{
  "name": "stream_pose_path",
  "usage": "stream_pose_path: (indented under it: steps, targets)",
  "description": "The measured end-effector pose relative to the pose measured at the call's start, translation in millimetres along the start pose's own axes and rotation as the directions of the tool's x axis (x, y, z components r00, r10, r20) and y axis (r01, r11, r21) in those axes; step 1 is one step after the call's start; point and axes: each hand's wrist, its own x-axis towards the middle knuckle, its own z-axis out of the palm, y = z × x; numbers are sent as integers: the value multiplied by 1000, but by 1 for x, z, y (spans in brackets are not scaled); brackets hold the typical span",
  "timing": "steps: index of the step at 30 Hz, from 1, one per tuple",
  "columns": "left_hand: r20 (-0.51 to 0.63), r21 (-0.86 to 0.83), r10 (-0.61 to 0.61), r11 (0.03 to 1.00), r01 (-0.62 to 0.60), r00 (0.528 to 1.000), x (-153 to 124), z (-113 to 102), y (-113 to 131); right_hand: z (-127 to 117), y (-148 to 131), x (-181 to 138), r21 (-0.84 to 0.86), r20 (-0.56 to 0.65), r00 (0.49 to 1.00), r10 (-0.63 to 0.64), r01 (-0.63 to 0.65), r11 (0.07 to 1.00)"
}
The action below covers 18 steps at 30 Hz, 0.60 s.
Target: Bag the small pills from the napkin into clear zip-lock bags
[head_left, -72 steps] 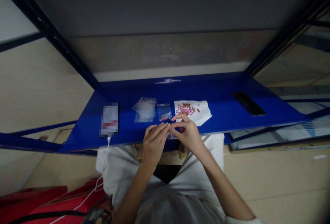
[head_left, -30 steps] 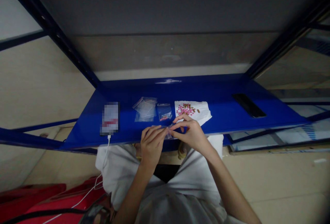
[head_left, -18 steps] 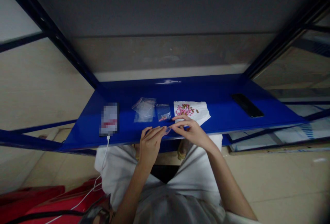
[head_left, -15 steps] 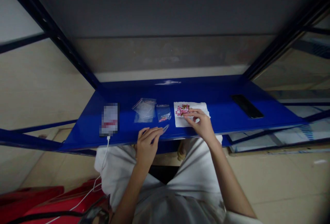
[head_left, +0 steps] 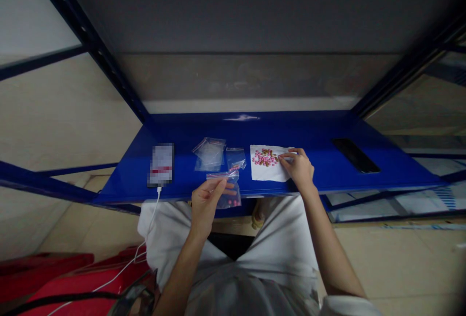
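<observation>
My left hand [head_left: 208, 198] pinches a clear zip bag [head_left: 231, 196] by its upper part, in front of the shelf edge. A few pink pills lie at the bottom of that bag. My right hand [head_left: 300, 166] is over the right side of a white paper sheet [head_left: 259, 174], its thumb and fingertips drawn together. Whether a pill is between them is too small to tell. Pink pills [head_left: 260, 158] and brown-green capsules [head_left: 268, 152] are spread on the paper, left of those fingertips. A second zip bag [head_left: 236, 157] with pink pills lies left of the paper.
Overlapping clear zip bags [head_left: 210, 155] lie on the blue shelf [head_left: 313, 136]. At the left is a phone [head_left: 160, 165] with a white cable [head_left: 155, 214] hanging over the front edge. A dark phone [head_left: 356, 155] lies at the right. Blue uprights frame both sides.
My left hand has turned the bag so that its front and the pills in it show. My right hand has moved right, from over the pills to the paper's right side.
</observation>
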Motion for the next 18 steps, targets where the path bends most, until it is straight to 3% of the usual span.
stream_pose_path:
  steps: [4,7,9,13,18]
  targets:
    - [-17,236,201,953,-192,979,-1,-3,0,-13,-9,-2,86,0,1000,6,-6,996]
    - [27,487,459,770,-412,888,-1,-2,-3,-33,-36,-14,349,-2,997,-83,78,934]
    - [122,578,554,636,-512,824,-1,-1,-6,-46,-59,-28,533,51,983,-177,123,837]
    - [321,651,593,427,-627,738,-3,4,-12,-60,-98,-54,643,181,915,-361,168,747]
    - [390,687,655,261,-678,647,-4,6,-19,-54,-116,-71,536,233,907,-350,181,825]
